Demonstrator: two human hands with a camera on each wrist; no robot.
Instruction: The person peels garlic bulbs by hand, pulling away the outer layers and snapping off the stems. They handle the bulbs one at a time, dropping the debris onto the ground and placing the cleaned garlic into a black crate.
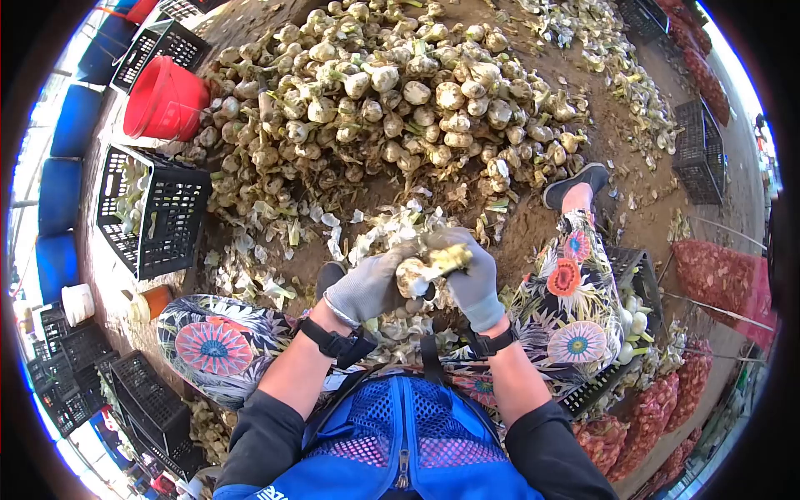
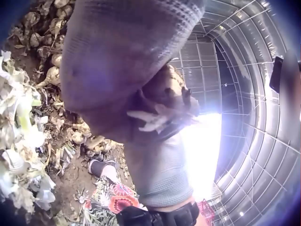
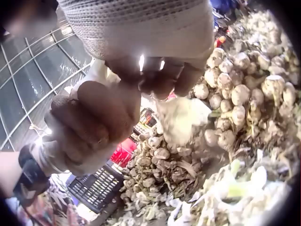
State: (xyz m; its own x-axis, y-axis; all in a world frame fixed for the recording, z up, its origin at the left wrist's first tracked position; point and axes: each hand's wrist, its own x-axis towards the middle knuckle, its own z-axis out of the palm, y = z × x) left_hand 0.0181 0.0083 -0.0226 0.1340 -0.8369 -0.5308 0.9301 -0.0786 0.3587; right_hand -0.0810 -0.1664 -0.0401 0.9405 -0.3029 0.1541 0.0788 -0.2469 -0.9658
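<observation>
Both hands wear grey knit gloves and work close together above the lap. My left hand [image 1: 367,285] grips a garlic bulb [image 1: 412,278], white with a brownish skin. Beside it, my right hand [image 1: 475,282] pinches a yellowish strip of garlic skin [image 1: 451,258] at the bulb's upper side. From the right wrist, that pale skin [image 3: 182,120] hangs below curled fingertips and looks blurred. In the left wrist view the glove hides much of the bulb [image 2: 167,89], and loose bits of skin stick out from it.
A large heap of garlic bulbs [image 1: 392,100] lies ahead, with peeled skins [image 1: 408,227] on the ground before it. Black crates [image 1: 173,218] and a red bucket [image 1: 158,100] stand left. At right are a crate [image 1: 633,283] by the leg and red mesh sacks [image 1: 721,279].
</observation>
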